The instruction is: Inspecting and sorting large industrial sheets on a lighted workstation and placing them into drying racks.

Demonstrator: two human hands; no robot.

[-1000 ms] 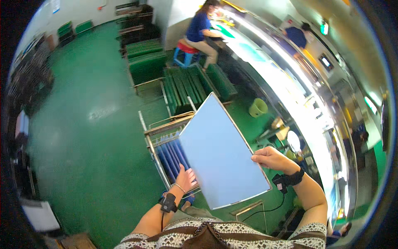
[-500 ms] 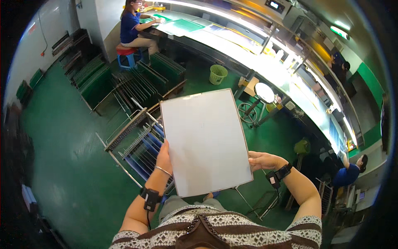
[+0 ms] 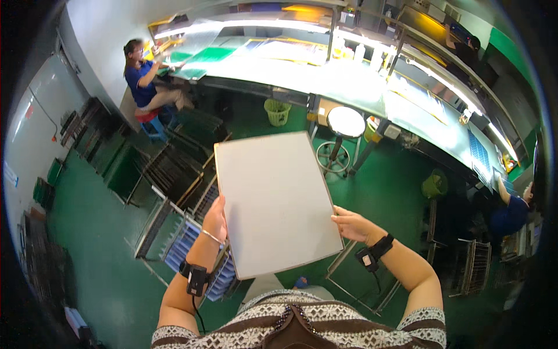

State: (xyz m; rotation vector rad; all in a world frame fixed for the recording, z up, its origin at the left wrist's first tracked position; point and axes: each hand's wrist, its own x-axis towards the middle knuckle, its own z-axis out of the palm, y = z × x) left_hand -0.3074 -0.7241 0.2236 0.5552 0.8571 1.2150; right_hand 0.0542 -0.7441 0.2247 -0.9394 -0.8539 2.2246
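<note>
A flat, rectangular white panel [image 3: 276, 203] with a thin brownish border is held out in front of my body, tilted slightly. My left hand [image 3: 215, 220] grips its left edge, with most of the fingers hidden behind it. On the opposite edge, my right hand [image 3: 350, 224] pinches the panel with the thumb on the near face side. Each wrist carries a black strap with a small box. Under the panel's left side stands a metal rack [image 3: 180, 238] with blue slotted parts, partly covered by the panel and my left arm.
A long lit workbench [image 3: 290, 72] runs across the back and right. Before it stand a round white-topped stool [image 3: 346, 122] and a green basket [image 3: 277, 111]. A seated person [image 3: 142, 78] works at its left end; others are at the right. Racks of dark panels [image 3: 123, 171] fill the left.
My view has turned, so the bench and room appear shifted. The panel has moved slightly left in the picture, and both hands keep hold of its edges.
</note>
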